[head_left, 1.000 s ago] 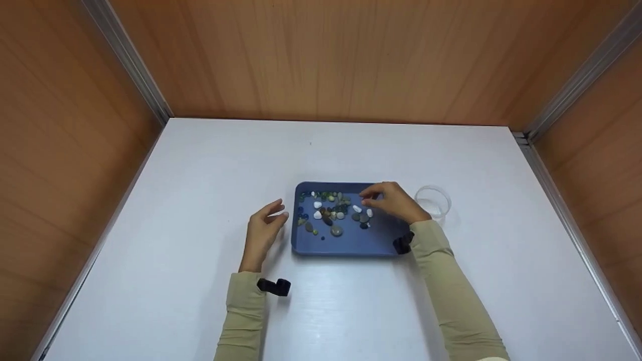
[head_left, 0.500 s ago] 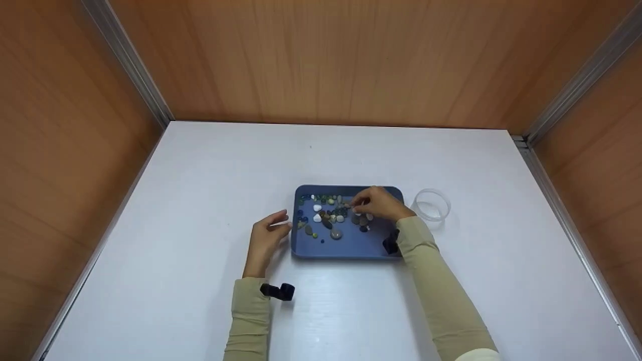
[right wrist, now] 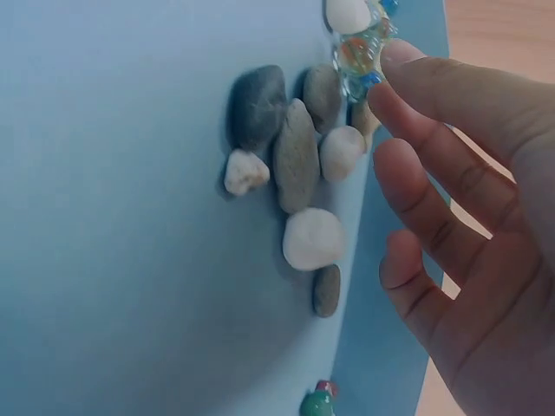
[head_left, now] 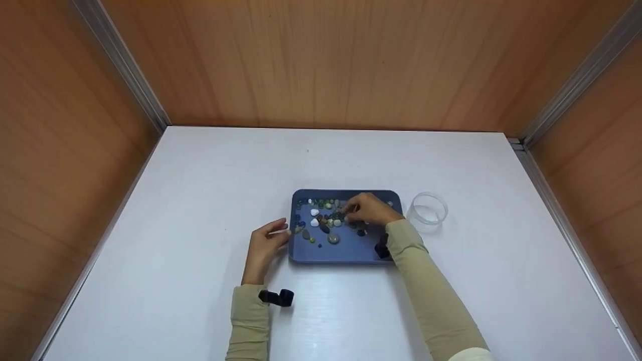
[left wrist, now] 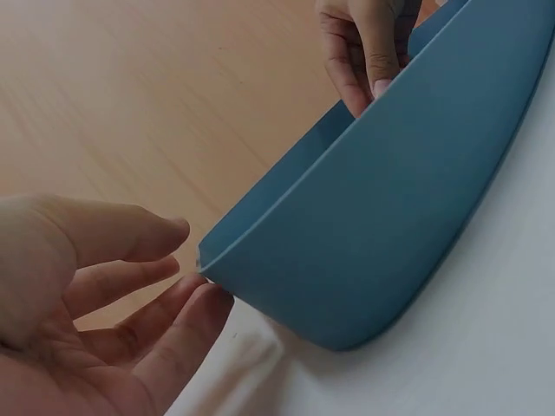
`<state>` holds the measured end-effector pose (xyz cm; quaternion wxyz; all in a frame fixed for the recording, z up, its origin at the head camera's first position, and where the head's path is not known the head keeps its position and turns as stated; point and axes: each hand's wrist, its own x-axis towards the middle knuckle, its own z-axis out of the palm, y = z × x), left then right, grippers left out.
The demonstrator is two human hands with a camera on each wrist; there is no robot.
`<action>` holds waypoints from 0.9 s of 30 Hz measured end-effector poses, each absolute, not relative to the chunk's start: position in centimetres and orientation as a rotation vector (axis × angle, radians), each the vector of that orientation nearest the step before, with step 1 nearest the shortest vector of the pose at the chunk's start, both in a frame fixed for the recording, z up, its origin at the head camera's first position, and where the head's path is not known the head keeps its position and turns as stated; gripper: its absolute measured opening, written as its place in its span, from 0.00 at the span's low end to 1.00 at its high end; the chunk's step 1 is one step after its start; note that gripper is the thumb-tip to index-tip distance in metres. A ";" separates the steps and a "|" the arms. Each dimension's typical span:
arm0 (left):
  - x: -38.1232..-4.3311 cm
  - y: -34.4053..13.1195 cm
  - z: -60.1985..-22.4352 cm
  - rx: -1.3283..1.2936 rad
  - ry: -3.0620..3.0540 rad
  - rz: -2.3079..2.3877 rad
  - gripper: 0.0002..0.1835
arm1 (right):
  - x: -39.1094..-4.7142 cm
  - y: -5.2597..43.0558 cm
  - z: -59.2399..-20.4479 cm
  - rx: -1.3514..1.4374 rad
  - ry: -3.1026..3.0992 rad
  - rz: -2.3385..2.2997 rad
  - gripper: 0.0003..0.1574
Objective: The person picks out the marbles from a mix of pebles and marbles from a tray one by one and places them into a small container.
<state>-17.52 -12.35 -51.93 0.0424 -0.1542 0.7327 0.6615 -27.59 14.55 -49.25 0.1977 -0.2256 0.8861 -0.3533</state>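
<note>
Two Hands Worked at a Blue Tray of Stones and Glass Beads

A person's right hand [head_left: 372, 209] dipped into a blue tray [head_left: 351, 252] on a white surface [head_left: 200, 200], its thumb and index fingertips close together beside clear glass beads [right wrist: 355, 59]; whether they pinched one could not be told. The other fingers curved loosely. The left hand [head_left: 265, 248], well apart from the right, stood at the tray's left side, fingers relaxed and holding nothing, their tips at the rim; contact there was unclear.

Near the right hand lay a dark gray stone [right wrist: 258, 107], a long gray stone [right wrist: 297, 158] and a round white stone [right wrist: 314, 239], with a green bead [right wrist: 318, 404] farther along. Elsewhere in the tray, a large gray stone [head_left: 333, 239] sat toward the near side, a small blue bead [head_left: 320, 245] to its left. A clear plastic ring-shaped piece [head_left: 416, 210] rested just right of the tray. Both arms wore tan sleeves [head_left: 249, 321], and wood-grain panels [head_left: 321, 60] walled the surface on three sides.
</note>
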 end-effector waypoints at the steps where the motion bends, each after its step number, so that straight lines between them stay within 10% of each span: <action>1: -17.5 -12.4 -52.0 -0.464 2.238 2.028 0.23 | -27.6 14.5 -49.3 -0.630 2.484 -0.980 0.14; 27: -17.3 -12.4 -52.7 -0.483 2.230 1.994 0.16 | -27.3 14.1 -50.0 -0.651 2.526 -0.901 0.12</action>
